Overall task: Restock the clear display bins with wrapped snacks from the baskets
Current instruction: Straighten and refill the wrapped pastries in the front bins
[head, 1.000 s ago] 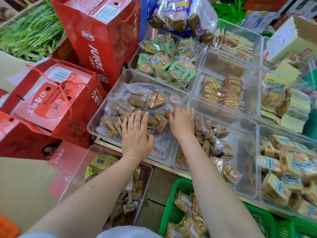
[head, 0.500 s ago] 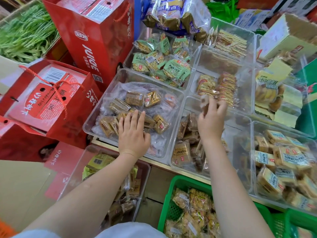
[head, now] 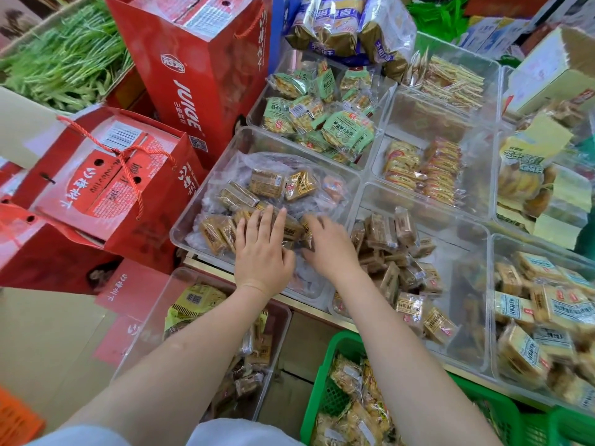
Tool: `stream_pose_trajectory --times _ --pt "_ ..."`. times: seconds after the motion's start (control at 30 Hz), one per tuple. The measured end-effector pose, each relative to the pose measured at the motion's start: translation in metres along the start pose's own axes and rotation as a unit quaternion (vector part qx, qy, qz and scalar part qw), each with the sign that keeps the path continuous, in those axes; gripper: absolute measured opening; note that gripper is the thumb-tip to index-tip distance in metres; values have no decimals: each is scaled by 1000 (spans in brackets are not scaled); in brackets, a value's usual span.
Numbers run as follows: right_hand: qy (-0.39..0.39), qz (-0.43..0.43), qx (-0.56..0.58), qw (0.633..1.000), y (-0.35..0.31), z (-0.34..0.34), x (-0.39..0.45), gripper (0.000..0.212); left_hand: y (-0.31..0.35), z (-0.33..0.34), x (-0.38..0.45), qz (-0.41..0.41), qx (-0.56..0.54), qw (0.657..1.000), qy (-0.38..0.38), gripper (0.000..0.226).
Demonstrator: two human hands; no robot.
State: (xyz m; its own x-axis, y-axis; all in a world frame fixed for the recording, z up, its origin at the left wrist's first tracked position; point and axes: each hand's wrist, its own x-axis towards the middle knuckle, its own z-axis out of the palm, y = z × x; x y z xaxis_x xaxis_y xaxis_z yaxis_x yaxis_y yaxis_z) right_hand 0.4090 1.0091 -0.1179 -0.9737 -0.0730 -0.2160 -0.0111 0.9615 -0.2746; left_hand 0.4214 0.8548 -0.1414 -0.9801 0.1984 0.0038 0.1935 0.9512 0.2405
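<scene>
A clear bin (head: 185,235) lined with a plastic bag holds several brown wrapped snacks (head: 267,183). My left hand (head: 262,252) lies flat on the snacks at the bin's near side, fingers straight. My right hand (head: 330,247) is beside it in the same bin, its blurred fingers reaching left onto a snack pack. The neighbouring clear bin (head: 467,243) to the right holds a loose heap of similar brown packs (head: 380,233). Below my right forearm a green basket (head: 336,349) is filled with wrapped snacks (head: 354,400).
Red juice cartons (head: 193,75) stand against the bin's left side, with leafy greens (head: 64,59) behind. More clear bins hold green packs (head: 322,114), orange packs (head: 428,172) and pale packs (head: 547,304). A lower clear bin (head: 151,320) sits under my left forearm.
My right hand came back down and left from above the neighbouring bin into the left bin beside my left hand. My left hand stayed resting on the snacks.
</scene>
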Motion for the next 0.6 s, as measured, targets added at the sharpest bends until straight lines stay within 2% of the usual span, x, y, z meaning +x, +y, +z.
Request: stream_pose_trajectory --times 0.1,0.23,0.33,0.4,0.47,0.53,0.6 --pt "7 1 -94 996 -5 13 4 63 1 1 0 2 -3 1000 6 72" --pt "55 0 -106 993 -5 0 10 59 0 1 0 2 -3 1000 -2 72" --pt "187 35 -25 981 9 -19 8 53 0 0 0 2 -5 1000 -13 72" --pt "291 81 36 952 26 -29 8 47 0 0 0 2 -8 1000 -12 72" --pt "342 132 70 928 47 -33 8 40 0 0 0 3 -8 1000 -11 72" --pt "309 170 86 932 65 -30 8 39 0 1 0 4 -5 1000 -12 72" --pt "201 205 91 954 79 -21 5 42 -1 2 0 6 -2 1000 -14 72"
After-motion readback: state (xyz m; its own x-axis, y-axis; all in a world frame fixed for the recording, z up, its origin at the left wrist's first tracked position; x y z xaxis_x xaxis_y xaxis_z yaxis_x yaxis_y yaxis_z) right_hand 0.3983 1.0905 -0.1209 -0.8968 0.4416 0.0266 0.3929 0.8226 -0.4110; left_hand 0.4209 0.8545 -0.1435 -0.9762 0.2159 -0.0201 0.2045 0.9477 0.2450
